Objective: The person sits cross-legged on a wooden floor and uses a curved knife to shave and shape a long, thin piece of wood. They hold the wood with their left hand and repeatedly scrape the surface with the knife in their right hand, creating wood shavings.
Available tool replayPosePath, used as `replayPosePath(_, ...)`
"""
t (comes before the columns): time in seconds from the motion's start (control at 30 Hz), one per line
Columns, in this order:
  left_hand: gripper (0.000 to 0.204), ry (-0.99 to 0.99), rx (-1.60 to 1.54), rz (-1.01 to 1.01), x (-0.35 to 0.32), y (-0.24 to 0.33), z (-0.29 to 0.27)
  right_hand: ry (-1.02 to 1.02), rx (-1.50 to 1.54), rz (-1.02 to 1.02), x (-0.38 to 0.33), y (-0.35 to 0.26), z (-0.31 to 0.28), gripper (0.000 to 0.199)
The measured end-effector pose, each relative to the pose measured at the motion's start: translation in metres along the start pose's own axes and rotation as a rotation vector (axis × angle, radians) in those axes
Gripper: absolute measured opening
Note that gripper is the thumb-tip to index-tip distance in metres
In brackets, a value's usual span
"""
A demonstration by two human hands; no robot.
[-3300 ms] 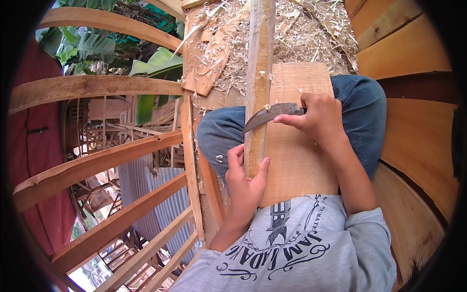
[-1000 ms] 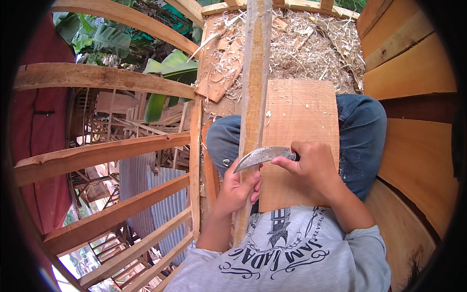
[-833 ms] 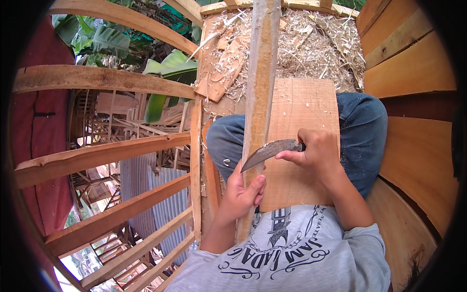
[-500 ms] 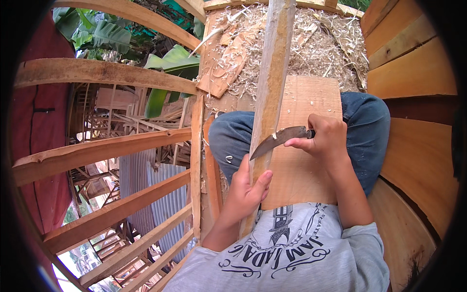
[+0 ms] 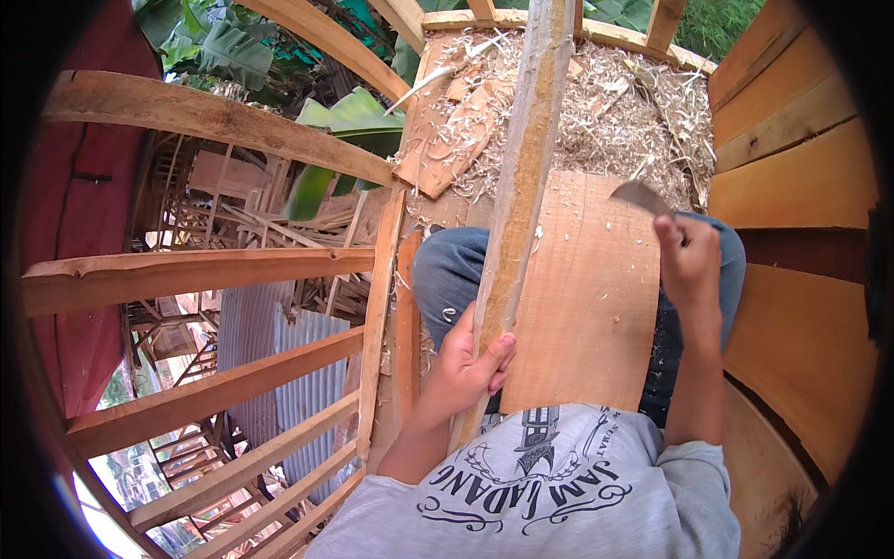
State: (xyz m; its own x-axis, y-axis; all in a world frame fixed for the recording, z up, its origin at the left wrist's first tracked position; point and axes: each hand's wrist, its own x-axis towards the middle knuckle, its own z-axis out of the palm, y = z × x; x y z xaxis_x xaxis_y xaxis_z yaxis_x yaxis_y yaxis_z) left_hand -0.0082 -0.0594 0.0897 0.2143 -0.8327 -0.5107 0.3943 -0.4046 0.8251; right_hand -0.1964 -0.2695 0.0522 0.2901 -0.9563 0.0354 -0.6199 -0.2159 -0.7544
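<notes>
A long wooden pole point(image 5: 521, 186), yellowish-brown along its face with pale edges, runs from beside my body up past the far rail. My left hand point(image 5: 475, 361) is wrapped around its lower part. In my right hand point(image 5: 691, 256) is a knife point(image 5: 639, 196) with a short curved blade, raised off to the right and apart from the pole. Its handle is mostly hidden in my fist, and the blade is slightly blurred. Under both arms, a wide flat board point(image 5: 587, 298) lies across my lap, with a few small shavings on it.
Pale wood shavings point(image 5: 615, 116) are heaped beyond my knees, with loose wood slabs point(image 5: 461, 135) at their left. A slatted timber railing point(image 5: 214, 275) stands on the left, over metal sheets and stacked timber below. Upright wooden planks point(image 5: 792, 177) wall the right side.
My right hand has lifted the knife off the pole and swung it to the right and farther away. The left hand keeps its grip on the pole. The view has shifted slightly.
</notes>
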Motion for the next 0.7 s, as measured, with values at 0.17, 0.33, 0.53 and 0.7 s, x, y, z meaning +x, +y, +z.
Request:
replayPosePath(0.17,0.04,-0.046,0.023,-0.005,0.002,0.001,0.001,-0.265,-0.102,-0.215,-0.052,-0.045,0.036,0.073)
replayPosePath(0.33,0.03,0.072,0.243,0.059,-0.008,-0.01,0.016,-0.108,-0.218,-0.149,0.0,-0.019,0.043,0.079)
replayPosePath(0.53,0.029,0.083,0.262,0.033,0.004,-0.007,0.017,-0.054,-0.257,-0.199,0.025,-0.01,0.046,0.081)
replayPosePath(0.7,0.028,0.067,0.319,0.01,0.001,-0.009,0.018,-0.005,-0.299,-0.068,0.051,0.001,0.04,0.081)
